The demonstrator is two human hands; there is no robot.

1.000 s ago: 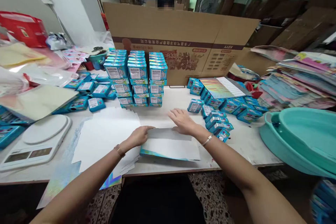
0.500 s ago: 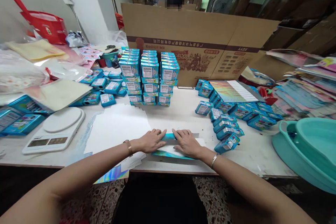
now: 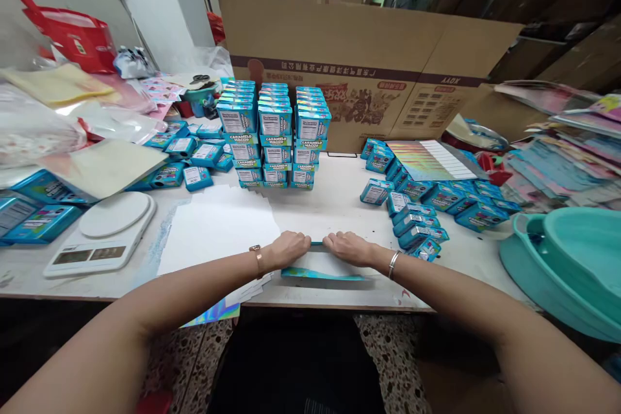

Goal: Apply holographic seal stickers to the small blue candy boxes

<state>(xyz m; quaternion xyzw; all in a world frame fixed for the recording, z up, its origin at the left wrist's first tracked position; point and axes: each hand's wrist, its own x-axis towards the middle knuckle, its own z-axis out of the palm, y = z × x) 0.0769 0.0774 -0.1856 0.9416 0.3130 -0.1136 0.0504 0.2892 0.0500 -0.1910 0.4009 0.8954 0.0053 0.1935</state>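
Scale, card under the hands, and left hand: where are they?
Scale (image 3: pixel 110 223): head view, on its round plate.
Card (image 3: pixel 321 264): head view, on its white face.
Left hand (image 3: pixel 288 250): head view, on its back.

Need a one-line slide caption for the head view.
Left hand and right hand at the far edge of a white-and-blue sheet, stacked blue packs beyond.

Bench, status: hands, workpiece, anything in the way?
Left hand, right hand: fingers curled at far edge of white card. Card white side up, near edge blue. Nearest clutter: white sheets left of left hand, blue boxes right of right hand.
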